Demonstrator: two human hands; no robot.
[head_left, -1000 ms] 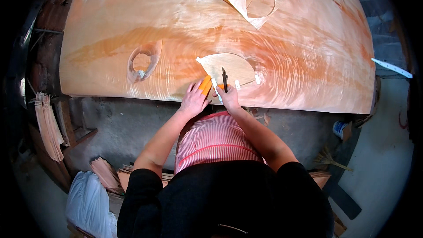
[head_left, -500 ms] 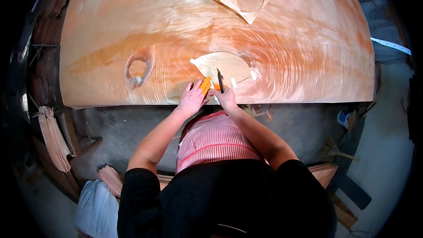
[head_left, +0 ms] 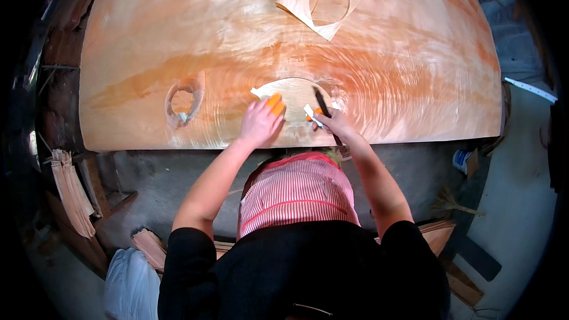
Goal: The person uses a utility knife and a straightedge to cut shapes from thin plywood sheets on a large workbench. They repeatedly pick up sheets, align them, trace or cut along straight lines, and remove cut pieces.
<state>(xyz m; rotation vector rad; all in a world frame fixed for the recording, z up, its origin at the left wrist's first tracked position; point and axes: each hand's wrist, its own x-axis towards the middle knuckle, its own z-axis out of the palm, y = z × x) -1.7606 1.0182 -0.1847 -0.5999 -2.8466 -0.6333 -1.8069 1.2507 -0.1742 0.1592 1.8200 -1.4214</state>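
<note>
A pale leaf-shaped veneer patch (head_left: pixel 296 96) lies on the large reddish wood veneer sheet (head_left: pixel 237 41), near its front edge. My left hand (head_left: pixel 261 121) lies on the patch's left part, fingers stretched out, orange covers (head_left: pixel 275 104) on some fingertips. In my right hand (head_left: pixel 335 123) is a slim black utility knife (head_left: pixel 322 103), slanting with one end up and left over the patch. A small white tape piece (head_left: pixel 312 112) is at the right fingertips, where orange also shows. Another white tape bit (head_left: pixel 255 92) sits at the patch's left tip.
An oval hole (head_left: pixel 183 102) is in the sheet to the left. A veneer scrap with oval cutouts (head_left: pixel 302 7) lies farther back. Veneer bundles (head_left: pixel 72 189) stand at left, near a white sack (head_left: pixel 131 284). A straw brush (head_left: pixel 453 203) lies at right.
My right hand has moved right with the knife, bringing white tape to its fingertips. My left hand has settled farther onto the patch. The whole view has shifted slightly.
</note>
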